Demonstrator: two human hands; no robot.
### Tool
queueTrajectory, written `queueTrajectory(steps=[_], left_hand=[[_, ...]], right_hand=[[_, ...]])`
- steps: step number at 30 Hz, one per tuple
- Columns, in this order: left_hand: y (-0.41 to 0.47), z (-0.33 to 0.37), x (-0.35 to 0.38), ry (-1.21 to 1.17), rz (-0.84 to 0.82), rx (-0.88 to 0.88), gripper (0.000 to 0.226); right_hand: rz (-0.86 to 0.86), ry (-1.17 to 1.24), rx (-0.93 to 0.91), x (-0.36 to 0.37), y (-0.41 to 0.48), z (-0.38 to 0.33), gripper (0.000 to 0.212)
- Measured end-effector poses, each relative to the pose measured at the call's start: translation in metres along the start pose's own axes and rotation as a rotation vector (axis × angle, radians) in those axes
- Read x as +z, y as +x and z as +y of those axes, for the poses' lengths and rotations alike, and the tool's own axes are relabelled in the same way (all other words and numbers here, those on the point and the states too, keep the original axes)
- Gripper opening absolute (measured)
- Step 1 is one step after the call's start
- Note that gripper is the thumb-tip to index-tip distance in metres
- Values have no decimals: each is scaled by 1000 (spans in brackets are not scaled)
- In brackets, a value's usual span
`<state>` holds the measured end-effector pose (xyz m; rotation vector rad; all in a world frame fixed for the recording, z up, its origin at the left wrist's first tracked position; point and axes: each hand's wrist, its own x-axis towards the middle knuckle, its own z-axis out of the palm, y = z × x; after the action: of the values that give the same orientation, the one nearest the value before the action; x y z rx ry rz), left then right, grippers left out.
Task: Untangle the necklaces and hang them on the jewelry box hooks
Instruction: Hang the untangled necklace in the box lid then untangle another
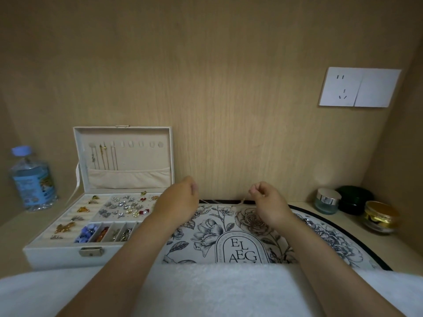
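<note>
— What is around you?
— A wall of pale wood panels (229, 88) closes the back and both sides. Below it is a beige desk (13, 229). A white towel (206, 289) covers the near edge, under my forearms, and behind it lies a mat with drawn flowers (206, 225).

— What stands on the desk?
— At the left is the jewelry box (57, 255), open, with its lid (137, 156) upright near the wall. Some hung necklaces (104, 156) are on the hooks (130, 144) at the left part of the lid. The trays below hold earrings and brooches. Left of the box is a water bottle (32, 179). On the wall at the right is a white socket (359, 88), and under it, in the corner, three small jars (327, 201).

— And your hands?
— They are apart, over the far edge of the mat. My right hand (267, 202) pinches a thin necklace (243, 199) at the fingertips, and the chain goes down to the mat's edge. My left hand (178, 197) is curled, just beside the box. I cannot tell if it holds the other end.
</note>
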<state>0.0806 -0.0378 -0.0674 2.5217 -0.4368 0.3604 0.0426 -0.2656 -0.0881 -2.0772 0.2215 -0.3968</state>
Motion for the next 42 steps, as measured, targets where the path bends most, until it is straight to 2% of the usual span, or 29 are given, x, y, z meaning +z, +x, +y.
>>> queueTrajectory(steps=[3,6,8,11,14,16,19,22,26,30,32,34,38,42], left_hand=[[-3,-1,3,105,-171,59,19],[-7,3,9,113,-424,49,17],[-8,4,12,106,-491,57,16],[-7,10,14,-60,-379,99,29],[-7,24,15,-437,-275,56,44],[-6,30,16,-619,-277,-8,33],[-9,31,15,-766,-304,-44,8],[-9,33,11,-791,-331,-50,12],[-5,41,0,-1018,-351,-189,23],[-5,31,-11,-1116,-412,-110,14],[-5,28,-22,-1069,-386,-77,20],[-6,27,-39,-901,-345,-10,26],[-7,20,-73,-589,-214,165,18],[-7,6,-98,-533,-138,160,14]], right_hand=[[77,-148,-52,-7,1,2,20],[-25,-54,-54,-8,0,-4,20],[-130,-22,-86,-8,-3,-13,20],[-255,-87,-165,-8,-9,-27,18],[-314,-170,-248,-6,-10,-35,16],[-317,-89,-260,-4,-10,-38,16],[-373,25,-242,-2,-12,-42,17],[-423,99,-203,1,-15,-46,18],[-440,128,-172,2,-21,-54,15],[-489,263,-140,4,-29,-64,16],[-471,286,-163,5,-32,-70,20],[-433,304,-196,6,-36,-76,20],[-385,326,-207,8,-40,-90,19],[-339,324,-249,12,-34,-122,18]])
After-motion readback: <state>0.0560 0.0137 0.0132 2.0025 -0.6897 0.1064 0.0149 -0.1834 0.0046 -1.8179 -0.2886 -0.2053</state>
